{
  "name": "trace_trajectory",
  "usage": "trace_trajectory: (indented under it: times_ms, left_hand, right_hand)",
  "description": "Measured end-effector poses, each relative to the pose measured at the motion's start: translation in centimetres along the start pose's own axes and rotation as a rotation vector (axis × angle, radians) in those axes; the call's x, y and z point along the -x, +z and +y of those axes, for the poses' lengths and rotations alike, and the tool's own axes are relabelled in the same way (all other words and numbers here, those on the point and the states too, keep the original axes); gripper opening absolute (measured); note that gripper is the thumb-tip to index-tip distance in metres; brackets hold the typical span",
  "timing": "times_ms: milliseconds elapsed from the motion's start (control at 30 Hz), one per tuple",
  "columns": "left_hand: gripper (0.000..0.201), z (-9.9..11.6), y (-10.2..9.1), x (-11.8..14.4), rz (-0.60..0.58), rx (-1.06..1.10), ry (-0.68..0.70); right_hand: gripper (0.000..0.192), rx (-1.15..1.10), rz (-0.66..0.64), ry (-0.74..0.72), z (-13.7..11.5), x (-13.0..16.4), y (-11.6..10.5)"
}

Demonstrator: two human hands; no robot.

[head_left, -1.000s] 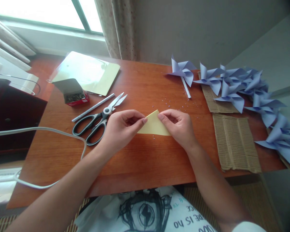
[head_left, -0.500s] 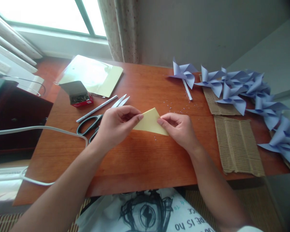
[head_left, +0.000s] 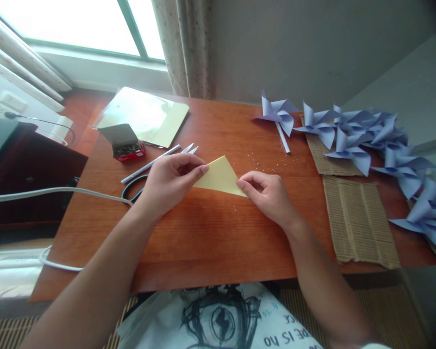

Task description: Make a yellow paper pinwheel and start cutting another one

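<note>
Yellow paper (head_left: 220,177): folded triangle, flat on table, pinched at both lower corners.

1. Both bare forearms are reaching forward from the bottom corners of the view and angling in toward each other.
2. The left hand (head_left: 169,182) is lying knuckles up, its fingers curling and the forefinger stretching to the right, pinching a corner of the paper (head_left: 220,177).
3. The right hand (head_left: 269,194) is lying knuckles up too, its thumb and forefinger meeting at the paper's right corner, the other fingers tucking under.
4. The two hands are near each other, not touching.
</note>
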State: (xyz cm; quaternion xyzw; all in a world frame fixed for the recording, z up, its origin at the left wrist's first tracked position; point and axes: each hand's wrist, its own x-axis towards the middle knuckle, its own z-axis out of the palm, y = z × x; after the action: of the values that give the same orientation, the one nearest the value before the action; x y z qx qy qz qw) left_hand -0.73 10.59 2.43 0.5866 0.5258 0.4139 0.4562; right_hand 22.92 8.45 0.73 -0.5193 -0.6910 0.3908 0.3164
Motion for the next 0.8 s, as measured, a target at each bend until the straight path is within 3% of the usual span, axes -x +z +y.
trace_trajectory:
  times_ms: [300,567,800]
  left_hand:
    - [0.019,-0.5,-0.9,-0.4,0.001,-0.071,0.008]
    - [0.017,-0.5,-0.3,-0.3,-0.017,0.047,0.003]
    - [0.017,-0.4,0.4,0.0,-0.027,0.033,0.009]
  right_hand:
    - [0.005,0.031,-0.128,-0.014,0.2,-0.1,-0.7]
    - [0.020,-0.083,-0.008,-0.007,0.2,-0.2,-0.2]
    - [0.024,-0.140,-0.057,0.039,0.7,-0.1,0.5]
